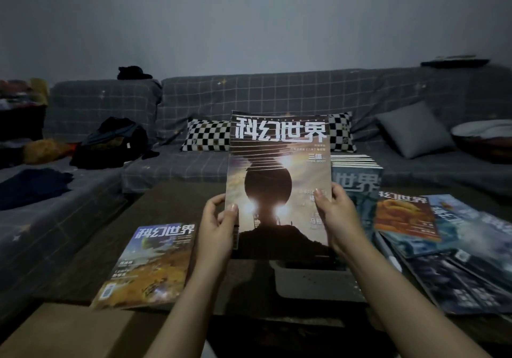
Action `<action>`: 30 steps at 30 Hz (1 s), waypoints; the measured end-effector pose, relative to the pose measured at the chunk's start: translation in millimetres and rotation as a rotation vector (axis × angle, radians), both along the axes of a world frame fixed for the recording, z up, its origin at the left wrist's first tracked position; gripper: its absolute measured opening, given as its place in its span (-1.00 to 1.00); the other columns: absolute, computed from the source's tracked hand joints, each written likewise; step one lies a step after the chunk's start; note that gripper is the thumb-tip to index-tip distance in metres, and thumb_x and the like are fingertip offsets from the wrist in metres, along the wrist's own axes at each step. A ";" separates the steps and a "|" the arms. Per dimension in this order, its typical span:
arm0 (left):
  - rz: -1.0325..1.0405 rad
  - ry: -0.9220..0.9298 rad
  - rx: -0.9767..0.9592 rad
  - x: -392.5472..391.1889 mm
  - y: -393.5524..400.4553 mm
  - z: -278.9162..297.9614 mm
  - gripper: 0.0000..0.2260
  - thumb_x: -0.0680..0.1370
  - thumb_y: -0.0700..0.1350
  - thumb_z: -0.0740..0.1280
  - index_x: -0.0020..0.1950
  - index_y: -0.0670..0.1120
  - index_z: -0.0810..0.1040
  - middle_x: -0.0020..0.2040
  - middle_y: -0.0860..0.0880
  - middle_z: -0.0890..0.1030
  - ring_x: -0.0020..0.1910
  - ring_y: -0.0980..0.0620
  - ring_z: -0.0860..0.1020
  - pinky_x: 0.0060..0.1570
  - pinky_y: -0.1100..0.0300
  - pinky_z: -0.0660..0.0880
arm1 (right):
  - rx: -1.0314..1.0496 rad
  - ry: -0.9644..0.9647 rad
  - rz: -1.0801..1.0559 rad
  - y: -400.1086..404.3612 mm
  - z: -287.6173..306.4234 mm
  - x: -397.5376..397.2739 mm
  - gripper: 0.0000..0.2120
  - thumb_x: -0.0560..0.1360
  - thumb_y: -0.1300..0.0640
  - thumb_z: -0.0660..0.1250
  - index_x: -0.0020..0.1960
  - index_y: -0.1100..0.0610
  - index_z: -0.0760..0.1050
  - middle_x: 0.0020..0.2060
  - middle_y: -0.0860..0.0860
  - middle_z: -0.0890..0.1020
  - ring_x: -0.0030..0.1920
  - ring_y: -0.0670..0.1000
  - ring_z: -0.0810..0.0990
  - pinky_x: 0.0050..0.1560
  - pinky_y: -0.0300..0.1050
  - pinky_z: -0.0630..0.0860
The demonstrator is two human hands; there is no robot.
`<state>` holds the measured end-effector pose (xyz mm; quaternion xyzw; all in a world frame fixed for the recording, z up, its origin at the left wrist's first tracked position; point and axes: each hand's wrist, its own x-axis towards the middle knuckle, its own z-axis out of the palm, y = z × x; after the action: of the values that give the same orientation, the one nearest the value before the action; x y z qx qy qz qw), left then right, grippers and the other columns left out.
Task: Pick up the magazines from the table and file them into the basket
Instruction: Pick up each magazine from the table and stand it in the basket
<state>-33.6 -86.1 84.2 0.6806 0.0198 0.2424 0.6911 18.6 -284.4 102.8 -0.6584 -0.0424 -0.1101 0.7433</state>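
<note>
Magazine on worktop (146, 266): lies flat, left of both hands
Left hand (217, 226): grip pinches held magazine's left edge
Held magazine (279, 180): upright, cover facing the person, above grey basket (313, 281)
Right hand (336, 216): grip curled round its right edge
Magazine stack (357, 180): just behind
Spread magazines (454, 249): overlapping, far right
</note>
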 end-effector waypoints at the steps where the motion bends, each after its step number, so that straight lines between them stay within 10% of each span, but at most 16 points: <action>1: -0.015 -0.011 0.009 4.4 -10.8 0.4 -0.87 0.56 -0.10 0.29 0.04 0.13 0.46 -0.18 0.02 0.67 -0.23 0.11 0.63 -0.29 0.19 0.57 | 0.003 -0.010 -0.026 -12.2 0.0 -0.7 -0.87 0.55 0.15 0.23 -0.09 -0.06 0.47 -0.11 0.08 0.66 -0.09 0.14 0.65 -0.06 0.17 0.61; 8: -0.022 0.002 0.138 41.3 -71.1 -7.2 -0.84 0.44 -0.12 0.45 -0.03 0.05 0.55 -0.17 0.06 0.63 -0.24 0.22 0.60 -0.35 0.38 0.49 | -0.040 -0.036 -0.147 -85.0 -14.9 5.2 -0.85 0.53 0.14 0.27 -0.07 -0.12 0.47 -0.06 0.08 0.66 -0.06 0.15 0.65 -0.05 0.13 0.59; 13: 0.132 0.043 0.292 58.2 -90.6 -28.9 -0.92 0.44 -0.07 0.45 -0.16 0.05 0.56 -0.23 0.12 0.62 -0.21 0.26 0.56 -0.27 0.36 0.44 | -0.230 -0.040 -0.240 -102.4 -38.2 17.1 -0.90 0.51 0.14 0.31 -0.04 -0.05 0.51 -0.10 -0.06 0.65 -0.11 -0.09 0.63 -0.23 -0.29 0.52; 17: 0.107 0.112 0.365 60.8 -94.5 -52.2 -0.92 0.45 -0.09 0.43 -0.23 0.03 0.58 -0.27 0.08 0.63 -0.23 0.20 0.58 -0.25 0.25 0.51 | -0.418 0.020 -0.374 -108.0 -59.5 23.2 -0.85 0.46 0.15 0.37 0.02 0.13 0.59 -0.11 0.00 0.64 -0.07 0.02 0.58 -0.08 -0.08 0.52; 25: 0.190 0.205 0.588 66.7 -100.3 -62.6 -0.81 0.44 -0.09 0.44 -0.34 0.01 0.50 -0.36 0.06 0.57 -0.34 0.16 0.53 -0.39 0.26 0.39 | -0.565 0.107 -0.534 -108.3 -81.4 19.7 -0.73 0.31 0.13 0.52 -0.36 -0.03 0.42 -0.46 -0.15 0.52 -0.39 -0.16 0.49 -0.45 -0.26 0.29; 30: 0.221 0.221 0.663 66.3 -102.1 -62.2 -0.85 0.45 -0.09 0.42 -0.27 -0.02 0.49 -0.34 0.08 0.55 -0.32 0.13 0.53 -0.30 0.12 0.52 | -0.589 0.143 -0.508 -106.1 -86.0 23.0 -0.81 0.33 0.13 0.51 -0.19 -0.01 0.49 -0.33 -0.15 0.59 -0.29 -0.18 0.57 -0.37 -0.28 0.44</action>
<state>32.7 -188.2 22.0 0.8834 0.0882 0.2337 0.3964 41.5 -390.5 16.9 -0.8391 0.1439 -0.2275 0.4727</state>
